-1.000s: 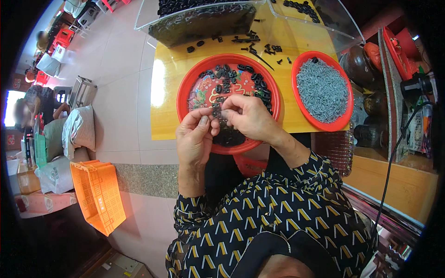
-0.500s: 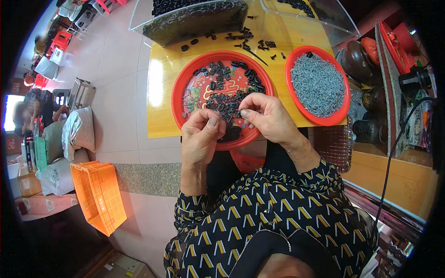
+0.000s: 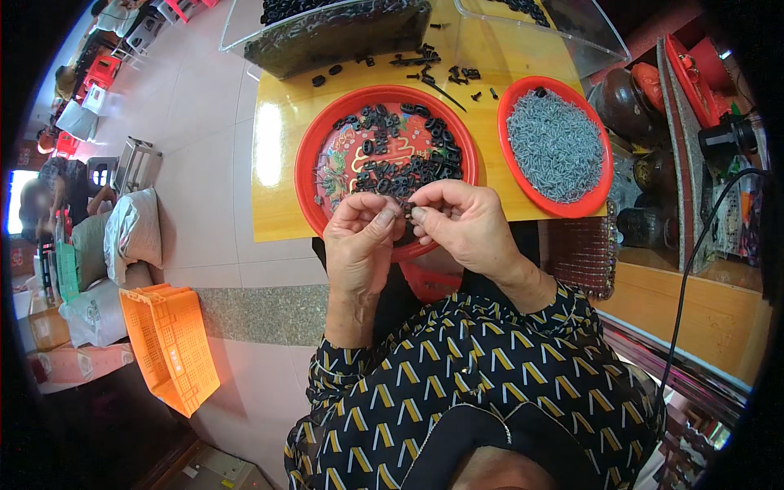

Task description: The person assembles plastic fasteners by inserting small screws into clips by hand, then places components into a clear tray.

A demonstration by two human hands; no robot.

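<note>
Over the near edge of a round red tray (image 3: 305,155), my two hands meet almost fingertip to fingertip. My right hand (image 3: 472,233) pinches a small black plastic part (image 3: 408,209) between thumb and forefinger. Beside it my left hand (image 3: 359,245) is closed, thumb against forefinger; what it grips, if anything, is hidden by the fingers. Many loose black plastic parts (image 3: 408,175) lie in the tray, mostly at its middle and right side. To the right, a red plate (image 3: 606,175) is heaped with small grey metal screws (image 3: 557,147), one black piece on top.
Clear bins (image 3: 339,41) of black parts stand at the back of the yellow table (image 3: 273,200). Loose black pieces (image 3: 457,75) and a thin dark rod (image 3: 445,94) lie before them. An orange crate (image 3: 175,347) sits on the floor at left; a black cable (image 3: 684,286) hangs at right.
Both hands have come together: the right moved left with the black part, and the left shifted slightly right, so their fingertips are now nearly touching.
</note>
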